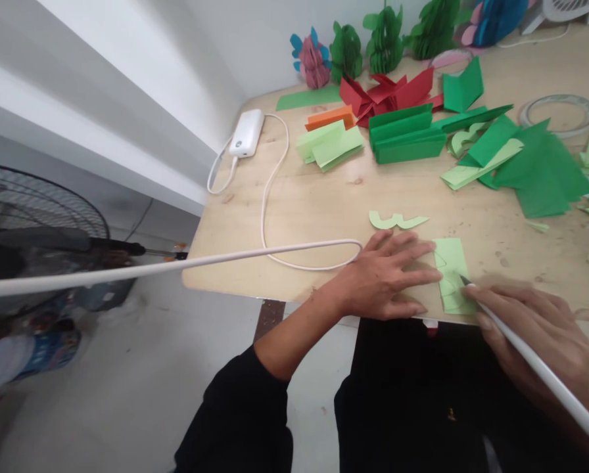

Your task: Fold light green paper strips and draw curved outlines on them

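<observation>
A small light green paper (453, 289) lies near the table's front edge, with thin curved lines drawn on it. My left hand (390, 272) rests flat with fingers spread, its fingertips on the paper's left edge. My right hand (536, 328) is closed around a white pen (536, 364), somewhat blurred. The pen's dark tip is at the right part of the paper, among the drawn lines. Just beyond my left fingers lies a curvy light green paper cutout (398, 221).
A white cable (269, 190) loops from a white power bank (247, 133) to beside my left wrist. Folded green papers (407, 135), red papers (386, 95) and a tape roll (558, 113) lie farther back. Paper honeycomb figures (346, 52) line the wall. A fan (38, 203) stands left.
</observation>
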### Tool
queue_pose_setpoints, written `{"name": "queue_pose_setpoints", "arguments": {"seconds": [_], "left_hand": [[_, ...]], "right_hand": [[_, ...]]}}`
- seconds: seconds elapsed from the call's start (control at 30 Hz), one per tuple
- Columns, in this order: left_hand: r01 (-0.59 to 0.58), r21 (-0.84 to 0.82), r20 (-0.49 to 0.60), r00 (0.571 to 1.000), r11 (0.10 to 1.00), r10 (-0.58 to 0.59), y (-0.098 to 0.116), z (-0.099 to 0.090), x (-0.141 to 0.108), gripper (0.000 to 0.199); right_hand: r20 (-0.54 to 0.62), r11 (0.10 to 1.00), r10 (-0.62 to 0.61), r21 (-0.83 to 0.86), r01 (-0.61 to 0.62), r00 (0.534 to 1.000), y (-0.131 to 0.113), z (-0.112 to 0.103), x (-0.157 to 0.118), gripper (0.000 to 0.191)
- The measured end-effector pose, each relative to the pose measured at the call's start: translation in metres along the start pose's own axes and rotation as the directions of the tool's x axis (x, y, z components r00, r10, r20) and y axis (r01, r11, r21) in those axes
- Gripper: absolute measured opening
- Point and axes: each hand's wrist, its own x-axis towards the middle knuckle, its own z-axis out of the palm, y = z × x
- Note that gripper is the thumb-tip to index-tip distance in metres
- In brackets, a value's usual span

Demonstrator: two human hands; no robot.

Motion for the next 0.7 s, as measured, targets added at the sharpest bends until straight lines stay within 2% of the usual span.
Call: {"name": "queue_pose_setpoints", "arguments": {"seconds": [0.17, 0.4, 0.53, 0.7], "left_hand": [[0.005, 0.013, 0.014, 1.0, 1.0, -0.005, 0.0, 0.002, 0.0, 0.052], [-0.006, -0.003, -0.026, 1.0, 1.0, 0.006, 0.013, -0.003, -0.009, 0.053], [-0.025, 0.017, 0.006, 1.0, 1.0, 0.025, 0.022, -0.004, -0.015, 0.053], [-0.06, 0.075, 0.059, 0.997, 0.995, 0.055, 0.022, -0.001, -0.017, 0.054]], "right_hand": [[-0.028, 1.0, 0.017, -0.026, -0.017, 0.999, 0.0, 0.004, -0.002, 0.05], [-0.055, 0.997, -0.06, -0.043, 0.057, 0.997, 0.005, 0.006, -0.003, 0.055], [-0.061, 0.997, -0.075, -0.042, 0.072, 0.995, 0.006, 0.006, -0.003, 0.056], [-0.052, 0.996, -0.082, -0.03, 0.08, 0.995, 0.005, 0.005, -0.001, 0.057]]}}
